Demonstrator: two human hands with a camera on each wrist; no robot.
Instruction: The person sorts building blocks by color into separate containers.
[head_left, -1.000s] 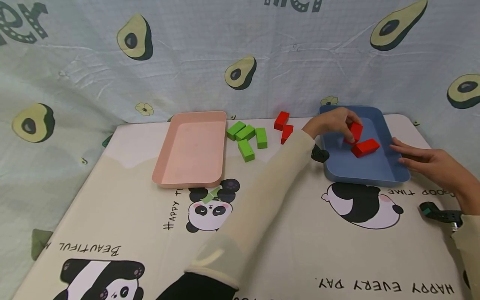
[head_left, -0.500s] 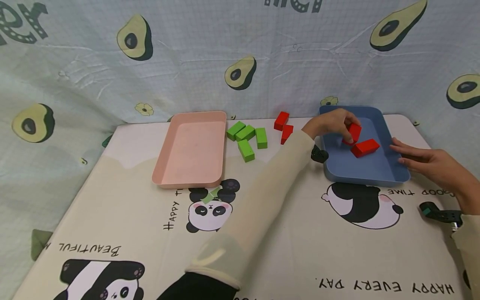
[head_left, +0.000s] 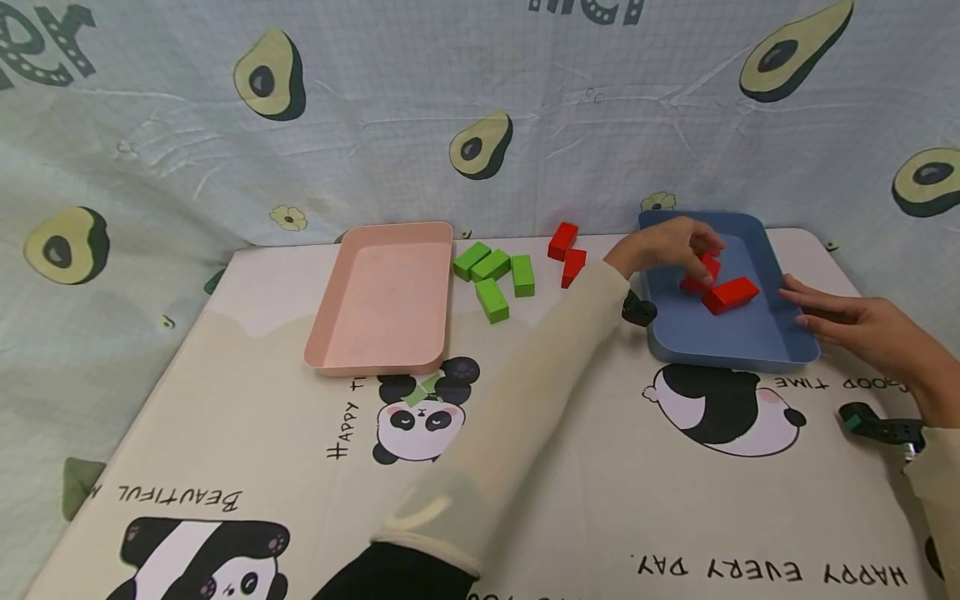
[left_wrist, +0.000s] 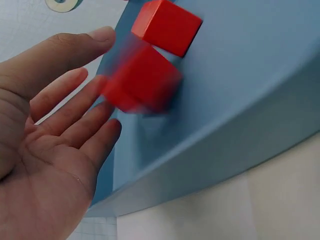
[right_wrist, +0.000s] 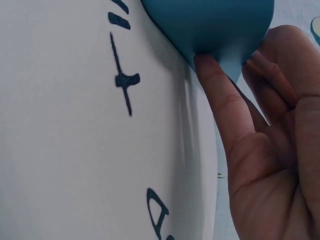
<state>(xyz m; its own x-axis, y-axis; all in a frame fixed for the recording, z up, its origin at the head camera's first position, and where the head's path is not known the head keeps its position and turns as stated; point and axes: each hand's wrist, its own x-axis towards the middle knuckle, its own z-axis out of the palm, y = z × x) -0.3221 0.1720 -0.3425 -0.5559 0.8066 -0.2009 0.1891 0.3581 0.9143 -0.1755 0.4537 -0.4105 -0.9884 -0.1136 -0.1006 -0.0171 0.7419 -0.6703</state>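
My left hand (head_left: 670, 244) reaches over the blue tray (head_left: 738, 346), fingers spread. In the left wrist view a blurred red block (left_wrist: 145, 82) is just off the fingertips, the thumb apart from it. Another red block (head_left: 731, 296) lies beside it on the tray floor. At the tray's right side my right hand (head_left: 870, 329) rests with its fingers extended. The right wrist view has a fingertip of this hand (right_wrist: 260, 165) touching the tray's outer wall (right_wrist: 220, 30).
Two red blocks (head_left: 562, 241) and several green blocks (head_left: 492, 301) lie on the table between the trays. A pink tray (head_left: 382, 300) stands to the left. An avocado-print cloth (head_left: 375, 150) hangs behind the panda-print tablecloth (head_left: 570, 483).
The left fingers have loosened from the red block, which has dropped lower toward the floor of the blue tray. The right hand has stayed in place.
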